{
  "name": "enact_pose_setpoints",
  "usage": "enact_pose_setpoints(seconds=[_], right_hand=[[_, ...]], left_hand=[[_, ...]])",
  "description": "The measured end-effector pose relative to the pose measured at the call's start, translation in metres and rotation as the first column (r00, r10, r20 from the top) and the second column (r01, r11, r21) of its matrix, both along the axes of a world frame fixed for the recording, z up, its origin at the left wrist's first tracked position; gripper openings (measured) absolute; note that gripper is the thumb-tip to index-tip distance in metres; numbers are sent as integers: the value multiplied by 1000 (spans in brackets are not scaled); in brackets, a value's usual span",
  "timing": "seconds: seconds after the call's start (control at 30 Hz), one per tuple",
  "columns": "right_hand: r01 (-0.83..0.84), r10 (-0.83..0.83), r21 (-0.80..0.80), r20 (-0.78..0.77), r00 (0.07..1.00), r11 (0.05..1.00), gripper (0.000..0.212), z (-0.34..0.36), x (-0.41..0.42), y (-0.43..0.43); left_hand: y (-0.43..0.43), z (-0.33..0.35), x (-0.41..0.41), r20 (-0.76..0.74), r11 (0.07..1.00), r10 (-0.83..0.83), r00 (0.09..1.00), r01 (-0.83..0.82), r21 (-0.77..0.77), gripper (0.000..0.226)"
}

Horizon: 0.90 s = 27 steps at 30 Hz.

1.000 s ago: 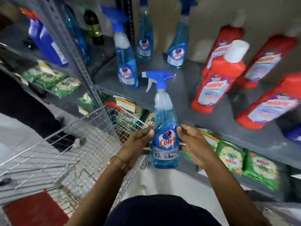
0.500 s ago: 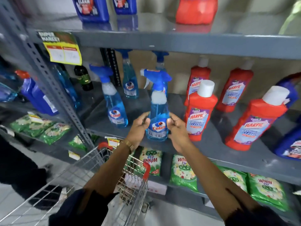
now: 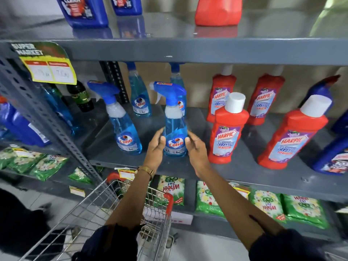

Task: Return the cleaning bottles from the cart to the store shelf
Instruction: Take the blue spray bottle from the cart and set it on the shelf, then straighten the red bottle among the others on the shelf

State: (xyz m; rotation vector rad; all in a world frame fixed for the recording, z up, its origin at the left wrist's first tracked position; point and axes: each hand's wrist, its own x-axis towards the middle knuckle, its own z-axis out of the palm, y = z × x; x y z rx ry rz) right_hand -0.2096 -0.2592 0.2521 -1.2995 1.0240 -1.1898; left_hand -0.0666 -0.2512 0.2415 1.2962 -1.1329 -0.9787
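Observation:
A blue Colin spray bottle [image 3: 175,129] stands upright on the grey middle shelf [image 3: 244,172], near its front edge. My left hand [image 3: 156,147] presses its left side and my right hand [image 3: 195,149] its right side, fingers curled around the label. Another Colin spray bottle [image 3: 124,132] stands just to the left on the same shelf, and two more Colin bottles [image 3: 139,98] stand behind. The wire cart [image 3: 105,213] with red corner guards sits below my arms; its inside is mostly hidden.
Red Harpic bottles [image 3: 226,136] stand right of the held bottle, with blue bottles [image 3: 335,157] at the far right. Green Wheel packets [image 3: 267,204] fill the lower shelf. A slanted steel upright [image 3: 49,119] with a price tag [image 3: 50,68] stands left. Blue jugs [image 3: 82,10] sit above.
Both hands lifted the Colin bottle from over the cart up onto the middle shelf and set it down beside the other spray bottle. My view tilted upward.

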Motion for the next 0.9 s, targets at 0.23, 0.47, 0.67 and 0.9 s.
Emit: enact_pose_setpoints(seconds=[0.23, 0.47, 0.67, 0.9], right_hand=[[508, -521, -143, -76, 850, 850, 4, -45, -90, 83], [771, -746, -123, -387, 542, 624, 118, -26, -199, 27], [777, -770, -141, -327, 549, 614, 81, -32, -213, 6], [669, -686, -177, -306, 660, 722, 80, -39, -224, 10]], left_hand=[[45, -33, -51, 139, 903, 428, 893, -419, -94, 73], [76, -54, -137, 610, 963, 236, 757, -97, -252, 59], [85, -49, -188, 752, 996, 77, 654, -15, -89, 66], [79, -49, -229, 830, 984, -64, 554, 174, -40, 57]])
